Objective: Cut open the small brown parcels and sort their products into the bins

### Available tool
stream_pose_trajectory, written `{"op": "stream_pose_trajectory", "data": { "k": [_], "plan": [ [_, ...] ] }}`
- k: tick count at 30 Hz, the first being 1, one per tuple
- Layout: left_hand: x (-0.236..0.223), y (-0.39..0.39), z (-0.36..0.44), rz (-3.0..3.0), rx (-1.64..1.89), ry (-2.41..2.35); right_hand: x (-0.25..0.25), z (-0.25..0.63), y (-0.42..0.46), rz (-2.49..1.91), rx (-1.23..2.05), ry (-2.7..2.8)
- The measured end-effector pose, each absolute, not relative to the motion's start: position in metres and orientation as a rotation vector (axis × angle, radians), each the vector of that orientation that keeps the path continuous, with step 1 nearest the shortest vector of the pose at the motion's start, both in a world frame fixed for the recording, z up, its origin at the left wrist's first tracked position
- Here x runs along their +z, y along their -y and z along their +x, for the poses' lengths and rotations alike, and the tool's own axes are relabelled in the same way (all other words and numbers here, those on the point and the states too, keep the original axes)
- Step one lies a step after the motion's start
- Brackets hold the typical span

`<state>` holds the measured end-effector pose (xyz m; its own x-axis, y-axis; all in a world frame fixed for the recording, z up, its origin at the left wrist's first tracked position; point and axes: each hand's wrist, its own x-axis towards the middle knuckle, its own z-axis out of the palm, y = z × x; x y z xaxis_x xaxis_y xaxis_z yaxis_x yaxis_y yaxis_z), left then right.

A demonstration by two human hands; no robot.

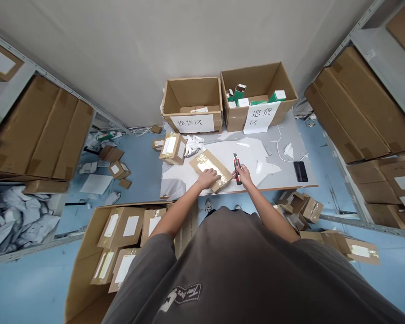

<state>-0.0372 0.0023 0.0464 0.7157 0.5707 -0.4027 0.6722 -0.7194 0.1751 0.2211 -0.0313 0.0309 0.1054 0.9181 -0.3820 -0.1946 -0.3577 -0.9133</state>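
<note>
A taped cardboard box (202, 161) lies at a slant on the white-topped table, with shiny packing tape along its upper face. My left hand (208, 178) rests on that box, fingers laid across the tape. In my right hand (243, 174), just right of the box's near corner, is a red and black utility knife (236, 167), its tip pointing away from me. A smaller taped box (173, 148) with white labels stands behind and to the left. Crumpled white paper (193, 145) lies beside it.
At the table's back stand two open cartons, the left one (192, 95) with a paper sign, the right one (256, 74) holding green and white boxes. A black phone (300, 171) lies at right. A large carton (74, 274) of parcels stands at left; shelves flank both sides.
</note>
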Motion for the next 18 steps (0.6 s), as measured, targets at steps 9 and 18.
{"op": "stream_pose_trajectory", "data": {
  "k": [9, 18],
  "plan": [
    [0.046, 0.005, -0.011, 2.434, -0.273, -1.355, 0.014, 0.239, 0.043, -1.698, 1.628, 0.978],
    [0.035, 0.008, -0.008, 2.449, -0.233, -1.410, 0.017, 0.252, 0.026, -1.766, 1.666, 1.344]
  ]
}}
